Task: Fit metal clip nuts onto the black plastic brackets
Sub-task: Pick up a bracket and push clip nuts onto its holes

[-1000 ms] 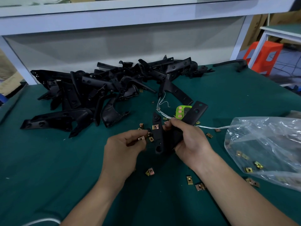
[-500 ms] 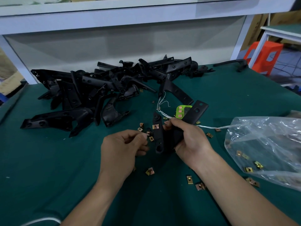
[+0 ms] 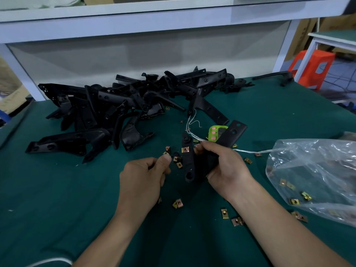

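Head view: right fingers (image 3: 215, 150) around black bracket (image 3: 187, 160)

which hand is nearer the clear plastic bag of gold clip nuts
Right. The right hand, gripping a black plastic bracket, sits just left of the clear plastic bag; the left hand is farther left, beyond the bracket.

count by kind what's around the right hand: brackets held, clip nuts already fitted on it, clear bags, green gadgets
bracket held in the right hand: 1
clip nut fitted on it: 1
clear bag: 1
green gadget: 1
total: 4
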Available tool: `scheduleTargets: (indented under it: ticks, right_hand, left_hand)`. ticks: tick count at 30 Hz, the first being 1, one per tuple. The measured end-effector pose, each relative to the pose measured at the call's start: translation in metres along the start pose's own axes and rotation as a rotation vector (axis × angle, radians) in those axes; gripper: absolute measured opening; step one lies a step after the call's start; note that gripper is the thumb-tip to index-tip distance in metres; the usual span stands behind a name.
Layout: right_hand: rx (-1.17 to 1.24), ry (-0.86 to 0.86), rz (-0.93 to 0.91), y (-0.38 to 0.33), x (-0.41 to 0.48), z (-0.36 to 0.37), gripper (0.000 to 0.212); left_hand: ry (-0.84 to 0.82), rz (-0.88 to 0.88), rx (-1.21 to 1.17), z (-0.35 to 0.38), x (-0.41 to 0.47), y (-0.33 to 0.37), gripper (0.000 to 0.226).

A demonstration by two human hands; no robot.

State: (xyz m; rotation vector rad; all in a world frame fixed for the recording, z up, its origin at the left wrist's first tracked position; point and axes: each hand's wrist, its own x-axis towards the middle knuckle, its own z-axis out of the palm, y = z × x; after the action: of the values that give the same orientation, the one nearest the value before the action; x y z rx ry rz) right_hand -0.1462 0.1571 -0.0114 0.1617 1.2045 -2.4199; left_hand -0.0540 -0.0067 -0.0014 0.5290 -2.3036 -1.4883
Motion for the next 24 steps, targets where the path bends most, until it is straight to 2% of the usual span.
scheduleTargets:
  ticks: [5, 8, 11, 15, 17, 20, 24]
  right_hand:
    - [0.007, -0.013, 0.008, 0.000, -0.002, 0.002, 0.008]
    - [-0.023, -0.030, 0.005, 0.001, -0.004, 0.003, 0.011]
    - [-0.022, -0.031, 0.005, 0.001, -0.005, 0.004, 0.012]
    - [-0.010, -0.022, 0.015, -0.001, -0.005, 0.005, 0.009]
    - [-0.016, -0.020, 0.015, -0.001, -0.005, 0.006, 0.009]
    - [-0.016, -0.019, 0.007, -0.002, -0.006, 0.005, 0.008]
    - [-0.002, -0.031, 0.037, -0.005, -0.008, 0.005, 0.009]
  left_hand:
    - [-0.174, -0.109, -0.250, 0.002, -0.005, 0.008, 0.051]
    - [-0.167, -0.039, -0.304, 0.000, -0.006, 0.009, 0.049]
    - [-0.110, 0.035, -0.388, -0.002, -0.006, 0.010, 0.041]
    - [-0.156, -0.032, -0.488, 0.002, -0.004, 0.009, 0.014]
    - [-0.182, -0.059, -0.477, 0.004, -0.003, 0.008, 0.029]
    - [-0.280, -0.065, -0.482, 0.004, -0.005, 0.010, 0.040]
    - [-0.400, -0.099, -0.538, 0.003, -0.007, 0.011, 0.031]
